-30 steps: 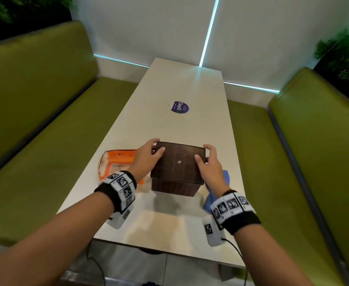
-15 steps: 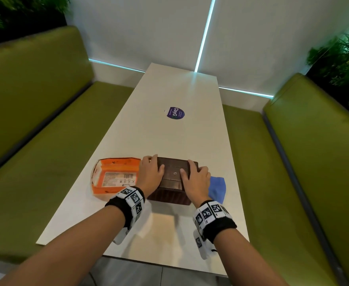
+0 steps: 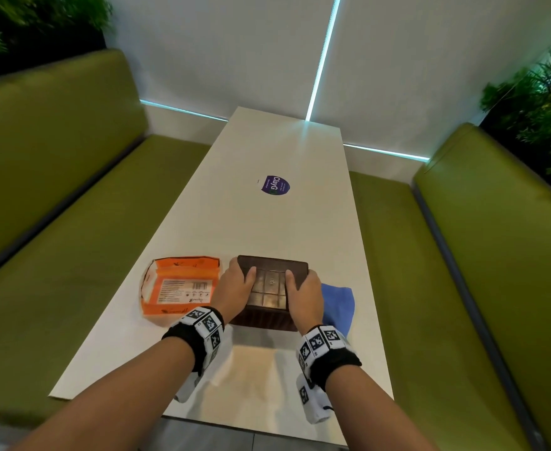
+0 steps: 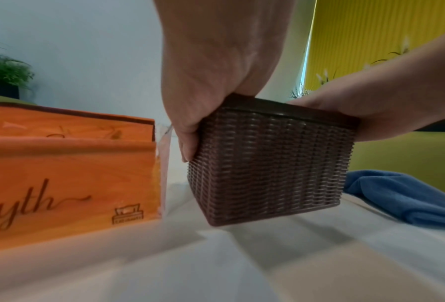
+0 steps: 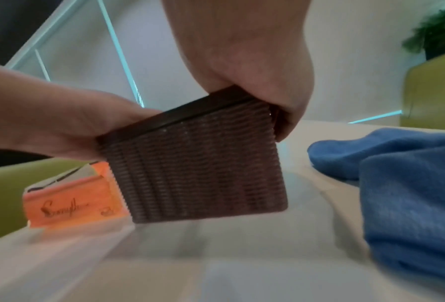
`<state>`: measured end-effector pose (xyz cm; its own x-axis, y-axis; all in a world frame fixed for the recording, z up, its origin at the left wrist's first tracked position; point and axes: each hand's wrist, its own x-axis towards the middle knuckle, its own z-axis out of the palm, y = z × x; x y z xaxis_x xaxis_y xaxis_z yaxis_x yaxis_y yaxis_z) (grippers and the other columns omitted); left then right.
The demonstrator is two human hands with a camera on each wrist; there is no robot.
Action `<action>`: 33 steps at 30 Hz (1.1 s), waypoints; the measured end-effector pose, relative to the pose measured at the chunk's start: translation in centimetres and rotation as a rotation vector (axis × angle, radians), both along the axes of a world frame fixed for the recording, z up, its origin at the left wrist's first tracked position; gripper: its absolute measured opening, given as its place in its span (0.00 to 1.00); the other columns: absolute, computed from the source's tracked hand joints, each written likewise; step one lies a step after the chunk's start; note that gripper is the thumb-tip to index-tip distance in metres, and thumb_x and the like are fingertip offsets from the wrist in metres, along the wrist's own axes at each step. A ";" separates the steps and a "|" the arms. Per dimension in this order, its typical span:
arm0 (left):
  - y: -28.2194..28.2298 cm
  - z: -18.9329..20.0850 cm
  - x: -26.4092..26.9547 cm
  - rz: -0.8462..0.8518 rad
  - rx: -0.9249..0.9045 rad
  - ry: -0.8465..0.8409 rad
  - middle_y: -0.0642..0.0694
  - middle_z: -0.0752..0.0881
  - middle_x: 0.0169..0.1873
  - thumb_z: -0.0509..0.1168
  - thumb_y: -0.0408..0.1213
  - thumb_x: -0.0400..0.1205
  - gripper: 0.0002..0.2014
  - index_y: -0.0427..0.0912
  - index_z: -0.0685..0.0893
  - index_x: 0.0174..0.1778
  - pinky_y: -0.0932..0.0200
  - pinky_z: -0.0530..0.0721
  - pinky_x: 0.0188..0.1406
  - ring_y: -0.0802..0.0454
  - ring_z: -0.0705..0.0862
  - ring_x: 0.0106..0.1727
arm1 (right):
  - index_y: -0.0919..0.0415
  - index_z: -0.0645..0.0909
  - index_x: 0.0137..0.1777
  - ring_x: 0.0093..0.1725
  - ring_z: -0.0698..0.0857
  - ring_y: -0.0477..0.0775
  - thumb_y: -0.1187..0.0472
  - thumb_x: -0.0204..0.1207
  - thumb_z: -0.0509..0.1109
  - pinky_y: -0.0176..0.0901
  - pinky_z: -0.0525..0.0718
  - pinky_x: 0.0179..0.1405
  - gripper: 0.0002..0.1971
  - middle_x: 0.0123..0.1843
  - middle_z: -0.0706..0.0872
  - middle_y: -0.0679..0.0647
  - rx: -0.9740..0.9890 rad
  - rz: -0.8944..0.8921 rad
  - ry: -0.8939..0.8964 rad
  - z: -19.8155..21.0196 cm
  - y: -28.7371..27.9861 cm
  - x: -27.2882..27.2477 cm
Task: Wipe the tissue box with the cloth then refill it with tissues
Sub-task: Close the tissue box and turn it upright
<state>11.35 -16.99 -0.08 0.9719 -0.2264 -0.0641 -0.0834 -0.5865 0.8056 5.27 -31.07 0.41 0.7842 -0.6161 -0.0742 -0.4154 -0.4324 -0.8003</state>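
A brown woven tissue box [image 3: 269, 291] with a dark flat lid stands low on the white table [image 3: 267, 229], near the front edge. My left hand [image 3: 235, 288] grips its left side, thumb on the lid and fingers down the wall [image 4: 188, 147]. My right hand [image 3: 303, 292] grips the right side the same way [image 5: 281, 122]. The weave of the box's near wall [image 4: 268, 163] shows in both wrist views [image 5: 195, 167]. An orange tissue pack [image 3: 179, 288] lies just left of the box. A crumpled blue cloth [image 3: 337, 304] lies just right of it, partly behind my right hand.
A round purple sticker [image 3: 275, 185] sits mid-table, farther away. Green padded benches run along both sides [image 3: 72, 255] [image 3: 495, 255]. A white wall closes the far end, and plants stand behind the bench backs [image 3: 544, 102].
The box was held up and tilted toward me a second ago; both hands have brought it down level to the table between the pack and the cloth. Thumbs now lie on the lid.
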 end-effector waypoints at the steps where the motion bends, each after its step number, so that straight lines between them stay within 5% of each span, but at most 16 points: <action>1: 0.0 0.0 0.1 -0.008 -0.003 0.002 0.40 0.86 0.58 0.56 0.48 0.88 0.23 0.35 0.69 0.73 0.55 0.82 0.50 0.45 0.85 0.55 | 0.59 0.72 0.67 0.57 0.84 0.56 0.40 0.80 0.61 0.48 0.83 0.56 0.25 0.61 0.84 0.55 0.024 0.018 -0.008 -0.1 0.0 0.0; 5: -0.2 -0.2 0.6 -0.014 0.036 0.022 0.38 0.85 0.59 0.56 0.49 0.88 0.25 0.34 0.67 0.74 0.55 0.81 0.51 0.41 0.85 0.58 | 0.56 0.65 0.76 0.57 0.80 0.50 0.45 0.82 0.61 0.41 0.78 0.59 0.26 0.62 0.81 0.50 0.234 0.099 0.016 0.9 -0.8 -0.2; 8: -0.4 -0.4 0.8 0.004 0.040 0.056 0.37 0.85 0.61 0.55 0.50 0.88 0.26 0.34 0.66 0.76 0.51 0.82 0.56 0.39 0.85 0.60 | 0.54 0.65 0.77 0.62 0.82 0.52 0.43 0.79 0.65 0.45 0.80 0.65 0.30 0.64 0.82 0.51 0.334 0.111 0.029 0.8 -1.6 -0.1; 14: -0.2 -0.5 0.9 0.019 -0.011 0.124 0.35 0.84 0.64 0.54 0.52 0.88 0.28 0.37 0.63 0.79 0.44 0.82 0.63 0.37 0.83 0.63 | 0.52 0.83 0.59 0.58 0.87 0.54 0.35 0.72 0.68 0.54 0.83 0.66 0.25 0.58 0.89 0.52 0.399 0.085 0.097 0.0 -1.9 -0.1; 17: -0.1 -0.3 0.7 0.019 -0.042 0.137 0.35 0.84 0.64 0.54 0.52 0.87 0.28 0.38 0.63 0.79 0.44 0.82 0.64 0.37 0.83 0.63 | 0.51 0.83 0.51 0.55 0.89 0.56 0.36 0.72 0.69 0.55 0.85 0.64 0.20 0.54 0.91 0.53 0.494 0.075 0.106 -0.1 -2.0 -0.2; 24: 0.5 0.0 0.7 0.000 -0.127 0.233 0.39 0.83 0.65 0.56 0.54 0.87 0.27 0.39 0.68 0.76 0.45 0.80 0.67 0.40 0.82 0.65 | 0.52 0.80 0.64 0.56 0.90 0.56 0.34 0.68 0.72 0.55 0.85 0.64 0.30 0.56 0.91 0.54 0.695 0.097 0.110 0.2 -2.1 -0.5; 33: 1.0 1.1 -1.0 0.003 -0.307 0.347 0.44 0.82 0.68 0.55 0.53 0.87 0.24 0.47 0.67 0.77 0.43 0.79 0.70 0.44 0.81 0.67 | 0.46 0.75 0.71 0.59 0.89 0.56 0.39 0.76 0.68 0.52 0.88 0.56 0.25 0.61 0.90 0.54 0.936 0.105 0.026 1.8 -2.0 -2.1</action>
